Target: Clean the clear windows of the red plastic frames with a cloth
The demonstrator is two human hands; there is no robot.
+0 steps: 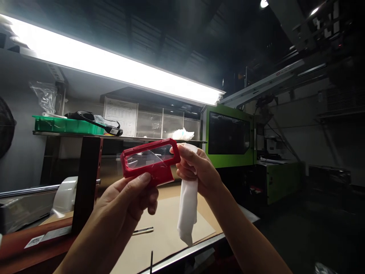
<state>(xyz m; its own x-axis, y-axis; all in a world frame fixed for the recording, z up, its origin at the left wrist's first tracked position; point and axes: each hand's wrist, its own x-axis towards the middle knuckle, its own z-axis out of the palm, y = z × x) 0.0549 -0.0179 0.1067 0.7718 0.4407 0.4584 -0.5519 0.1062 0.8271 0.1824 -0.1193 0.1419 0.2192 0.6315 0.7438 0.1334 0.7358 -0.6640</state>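
1. Your left hand [128,198] pinches the red frame [151,161] from below, thumb pressed along its lower edge and fingers curled behind it.
2. The frame is raised in front of you, above the bench [159,232], tilted slightly up to the right; a clear pane fills its window.
3. Your right hand [196,169] is closed on a white cloth [187,207], with its thumb touching the frame's right end. The cloth hangs down from your fist, its lower end near the bench.
4. On the bench's brown sheet, a pen [142,230] lies below your left hand.
5. A dark red post [87,182] stands at the left, with a white roll [65,196] just beside it.
6. The shelf [85,135] behind carries a green tray [67,125] and a black visor-like piece [94,120] lying partly over it.
7. A long lamp [114,66] shines overhead, and a green machine [228,137] stands to the right, well apart from your hands.
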